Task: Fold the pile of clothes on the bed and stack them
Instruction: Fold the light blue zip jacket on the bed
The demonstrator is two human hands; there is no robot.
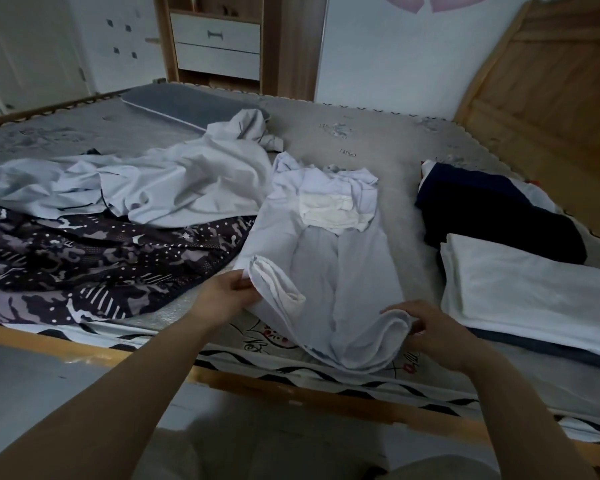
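Both hands pinch the near end of a pale white garment (329, 258) on the bed (388, 140): left hand (227, 294) at its rolled edge, right hand (430, 329) at its bunched corner. A folded white cloth (520, 289) lies just right.

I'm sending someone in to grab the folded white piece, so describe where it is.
Start at the wooden headboard and come toward the bed's near edge. The folded white garment lies flat there, partly atop a dark navy garment; it alone is smooth and squared.
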